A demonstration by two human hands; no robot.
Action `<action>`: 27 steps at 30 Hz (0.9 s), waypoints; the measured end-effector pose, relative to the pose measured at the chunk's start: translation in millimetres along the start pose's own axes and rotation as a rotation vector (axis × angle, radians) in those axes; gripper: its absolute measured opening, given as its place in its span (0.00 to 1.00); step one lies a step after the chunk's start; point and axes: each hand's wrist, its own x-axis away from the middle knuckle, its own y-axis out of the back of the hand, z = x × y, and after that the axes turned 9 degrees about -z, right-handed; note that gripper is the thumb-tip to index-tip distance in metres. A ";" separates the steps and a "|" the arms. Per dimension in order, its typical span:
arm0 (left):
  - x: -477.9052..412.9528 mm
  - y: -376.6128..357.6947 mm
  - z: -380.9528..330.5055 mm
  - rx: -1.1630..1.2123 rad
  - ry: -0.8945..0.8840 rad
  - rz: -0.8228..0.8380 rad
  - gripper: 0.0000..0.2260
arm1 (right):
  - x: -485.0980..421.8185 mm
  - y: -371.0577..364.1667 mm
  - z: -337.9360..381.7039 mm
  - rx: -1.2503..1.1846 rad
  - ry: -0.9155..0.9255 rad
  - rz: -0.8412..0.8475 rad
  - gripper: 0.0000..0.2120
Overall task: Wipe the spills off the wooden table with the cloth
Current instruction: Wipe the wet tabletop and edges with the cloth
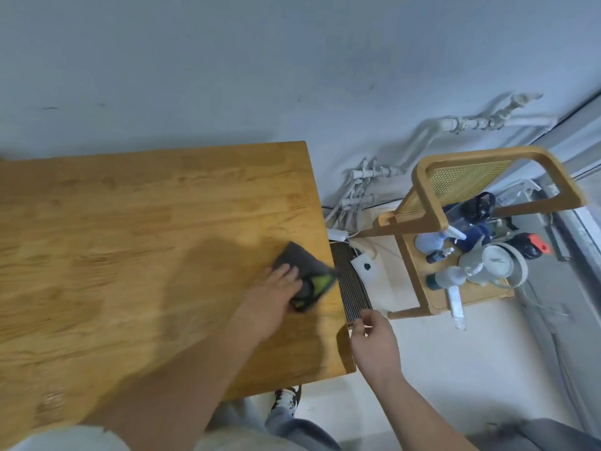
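The wooden table (130, 242) fills the left half of the head view. Near its right edge lies a grey cloth (294, 258) with green and black parts showing at its lower fold. My left hand (274, 292) presses flat on the cloth's near side, fingers over it. My right hand (374, 340) hovers just past the table's right edge, fingers loosely curled, holding nothing. No spill stands out on the blurred tabletop.
A wooden chair (432, 222) to the right carries spray bottles, small bottles and a roll of tape (505, 263). A dark ribbed panel (353, 288) and a white power adapter (366, 265) lie on the floor between table and chair. Pipes run along the wall.
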 end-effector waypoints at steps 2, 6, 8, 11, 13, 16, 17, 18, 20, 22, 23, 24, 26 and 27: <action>14.1 -4.1 -28.0 0.059 0.289 -0.113 0.28 | 3.0 2.0 -3.0 -0.001 0.030 0.039 0.04; 52.4 -21.3 -79.7 0.050 -0.030 0.127 0.29 | 4.3 -2.4 -6.1 -0.002 0.089 -0.016 0.12; 66.1 -25.3 -68.4 0.099 -0.228 0.187 0.25 | 4.3 -5.0 -5.3 0.043 0.158 -0.067 0.18; 88.1 -18.4 -30.6 0.063 -0.242 0.134 0.23 | 8.6 -11.8 9.6 0.148 0.285 0.006 0.13; 119.3 -15.0 -0.5 0.105 -0.077 -0.016 0.25 | 13.5 -22.4 20.4 0.217 0.383 0.065 0.11; 187.6 -12.6 50.7 0.111 0.309 -0.244 0.26 | 24.7 -43.6 38.7 0.277 0.482 0.111 0.13; 209.6 -15.6 63.4 0.113 0.474 -0.286 0.25 | 29.8 -49.6 44.6 0.297 0.505 0.138 0.13; 224.6 -17.6 68.2 0.129 0.638 -0.320 0.24 | 33.9 -55.0 48.7 0.310 0.522 0.171 0.14; 226.0 -24.1 53.8 0.127 0.896 -0.400 0.22 | 40.3 -61.8 54.5 0.296 0.517 0.240 0.14; 205.8 -29.8 20.9 0.092 0.957 -0.397 0.22 | 42.6 -64.9 55.0 0.264 0.494 0.274 0.14; 192.7 -31.3 4.1 0.091 0.887 -0.372 0.23 | 41.6 -64.6 53.7 0.257 0.475 0.280 0.14; 181.9 -32.8 -9.2 0.091 0.735 -0.346 0.24 | 39.8 -62.9 52.1 0.256 0.459 0.278 0.14; 170.3 -31.1 -14.5 0.082 0.320 -0.188 0.27 | 37.0 -55.7 48.3 0.262 0.411 0.272 0.13; 168.0 -26.6 -2.5 0.034 0.149 -0.106 0.27 | 34.9 -51.4 45.3 0.259 0.392 0.268 0.13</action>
